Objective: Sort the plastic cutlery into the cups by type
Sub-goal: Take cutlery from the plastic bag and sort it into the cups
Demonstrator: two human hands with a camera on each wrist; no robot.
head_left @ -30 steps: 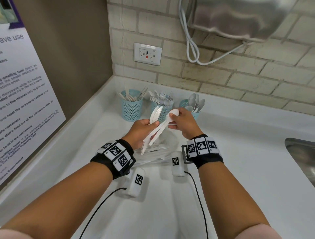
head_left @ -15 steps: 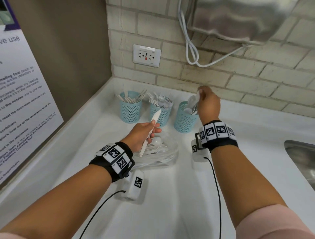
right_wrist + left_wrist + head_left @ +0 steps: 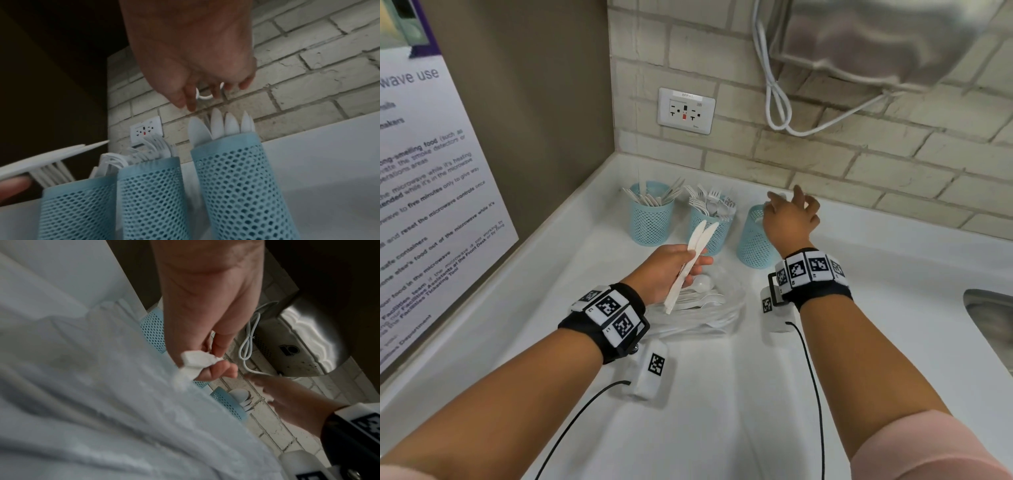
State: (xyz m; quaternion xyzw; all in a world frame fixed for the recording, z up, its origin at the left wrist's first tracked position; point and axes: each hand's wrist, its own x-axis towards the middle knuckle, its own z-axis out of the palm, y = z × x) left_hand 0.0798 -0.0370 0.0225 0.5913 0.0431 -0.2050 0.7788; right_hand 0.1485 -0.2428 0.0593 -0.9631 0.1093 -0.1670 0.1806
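Three blue mesh cups stand in a row by the back wall: the knife cup (image 3: 650, 214), the fork cup (image 3: 711, 224) and the spoon cup (image 3: 754, 236). My left hand (image 3: 691, 262) grips two white plastic knives (image 3: 698, 240) by their handles, blades up, in front of the fork cup. My right hand (image 3: 789, 200) hovers just over the spoon cup (image 3: 236, 178) with loose fingers (image 3: 190, 100) holding nothing above the spoons (image 3: 222, 125). More white cutlery lies in a clear bag (image 3: 702, 303) on the counter below my left hand. The left wrist view shows the knife handles (image 3: 195, 360) in my fingers.
A metal sink (image 3: 989, 325) sits at the right edge. On the brick wall are a socket (image 3: 686, 110) and a steel appliance (image 3: 876, 37) with a looped white cable (image 3: 774, 102). A poster (image 3: 424, 192) covers the left wall.
My right hand drew a spoon from the bunch in my left hand, carried it to the right cup and let it go. The left hand keeps two knives.
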